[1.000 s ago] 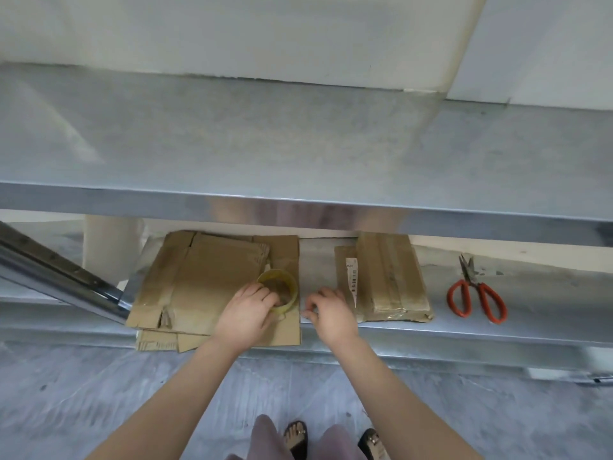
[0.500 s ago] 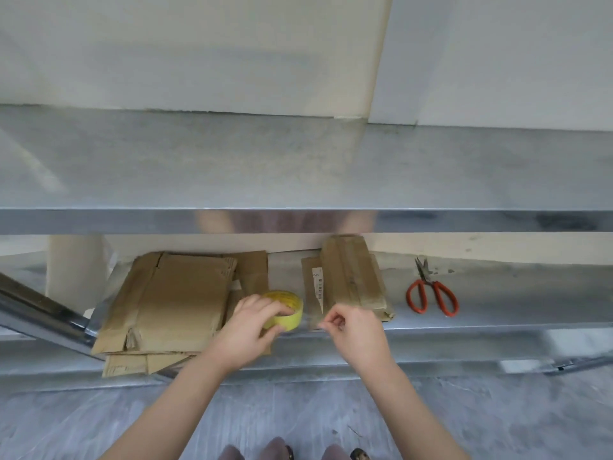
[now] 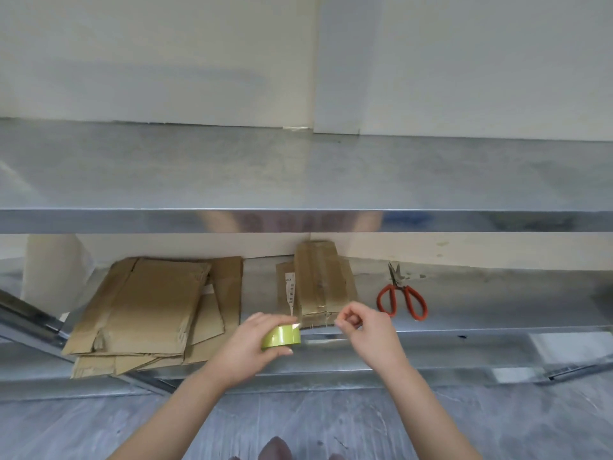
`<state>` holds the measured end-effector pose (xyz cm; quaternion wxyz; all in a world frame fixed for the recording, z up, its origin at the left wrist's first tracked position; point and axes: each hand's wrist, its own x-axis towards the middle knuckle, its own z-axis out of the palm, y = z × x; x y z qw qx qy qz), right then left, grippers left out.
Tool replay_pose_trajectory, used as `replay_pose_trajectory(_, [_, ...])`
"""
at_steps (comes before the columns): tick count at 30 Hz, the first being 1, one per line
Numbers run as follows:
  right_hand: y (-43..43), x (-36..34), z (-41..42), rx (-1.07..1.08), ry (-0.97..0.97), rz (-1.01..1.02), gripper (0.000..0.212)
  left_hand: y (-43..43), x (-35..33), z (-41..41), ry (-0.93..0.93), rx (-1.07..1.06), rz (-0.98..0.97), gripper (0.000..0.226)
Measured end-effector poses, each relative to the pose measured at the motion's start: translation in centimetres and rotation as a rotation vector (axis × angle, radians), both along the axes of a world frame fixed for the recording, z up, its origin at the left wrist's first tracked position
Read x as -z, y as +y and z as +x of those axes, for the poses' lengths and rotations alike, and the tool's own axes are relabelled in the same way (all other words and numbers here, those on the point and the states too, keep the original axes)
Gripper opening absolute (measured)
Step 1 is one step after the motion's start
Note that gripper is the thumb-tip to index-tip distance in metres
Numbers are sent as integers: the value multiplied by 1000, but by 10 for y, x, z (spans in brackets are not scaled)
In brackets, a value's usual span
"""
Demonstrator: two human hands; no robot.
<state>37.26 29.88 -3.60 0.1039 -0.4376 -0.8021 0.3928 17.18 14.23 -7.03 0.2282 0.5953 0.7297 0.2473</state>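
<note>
My left hand grips a yellow-green roll of clear tape in front of the lower metal shelf. My right hand sits to the right of the roll with thumb and forefinger pinched together. A thin clear strip of tape stretches from the roll to those fingers. Behind the hands a small taped cardboard box with a barcode label lies on the shelf.
A stack of flattened cardboard covers the shelf's left part. Red-handled scissors lie to the right of the small box. The upper metal shelf juts out above. A slanted metal bar crosses at far left.
The left hand lifted the tape roll off the cardboard and turned it on edge. The right hand drew away to the right, pulling out a strip of tape. The camera tilted up.
</note>
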Motion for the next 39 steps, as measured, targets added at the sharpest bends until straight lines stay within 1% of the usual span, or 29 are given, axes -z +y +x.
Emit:
replay_pose_trajectory(3, [9, 0, 10, -45, 8, -93, 15, 3, -5, 4, 37, -80, 51, 42])
replay_pose_trajectory(5, [10, 2, 16, -73, 43, -130, 14, 10, -8, 5, 51, -110, 28, 41])
replay_pose_trajectory(7, [11, 2, 21, -81, 77, -135, 14, 19, -13, 7, 17, -154, -19, 40])
replay_pose_trajectory(9, [15, 2, 24, -75, 89, -93, 15, 27, -19, 10, -92, -190, -66, 37])
replay_pose_trajectory(12, [31, 1, 28, -40, 88, -40, 17, 32, -25, 13, -402, -156, -130, 32])
replay_pose_trajectory(13, [36, 1, 29, -28, 85, -33, 17, 32, -26, 15, -464, -134, -141, 31])
replay_pose_trajectory(14, [41, 2, 31, -17, 81, -32, 17, 32, -27, 18, -473, -123, -142, 31])
replay_pose_trajectory(16, [46, 6, 33, -5, 71, -59, 18, 36, -28, 22, -397, -168, -105, 27])
replay_pose_trajectory(18, [46, 12, 34, -2, 77, -129, 18, 41, -30, 21, -248, -205, -73, 26])
replay_pose_trajectory(21, [46, 20, 37, 15, 103, -248, 16, 45, -33, 18, -1, -81, -105, 32])
replay_pose_trajectory(22, [47, 20, 37, 17, 106, -271, 16, 45, -32, 18, 36, -42, -127, 39])
replay_pose_trajectory(24, [52, 17, 38, 20, 116, -296, 14, 42, -28, 18, 52, -8, -175, 54])
replay_pose_trajectory(25, [54, 15, 38, 17, 123, -304, 13, 41, -26, 19, 60, -7, -182, 56])
replay_pose_trajectory(26, [55, 12, 38, 2, 127, -309, 13, 40, -25, 20, 71, -13, -165, 53])
replay_pose_trajectory(28, [53, 7, 38, -66, 127, -302, 13, 39, -26, 18, 82, -54, -85, 34])
replay_pose_trajectory(29, [51, 6, 38, -99, 133, -293, 13, 38, -27, 16, 60, -87, -46, 29])
replay_pose_trajectory(30, [49, 5, 38, -117, 145, -280, 14, 37, -30, 14, 23, -116, -25, 28])
replay_pose_trajectory(32, [49, 4, 38, -93, 180, -255, 16, 34, -37, 10, -76, -132, -43, 23])
replay_pose_trajectory(35, [54, 2, 36, -55, 213, -314, 15, 29, -42, 11, -296, -156, -77, 34])
replay_pose_trajectory(39, [57, 3, 31, -66, 220, -331, 16, 26, -40, 15, -535, -211, -72, 34])
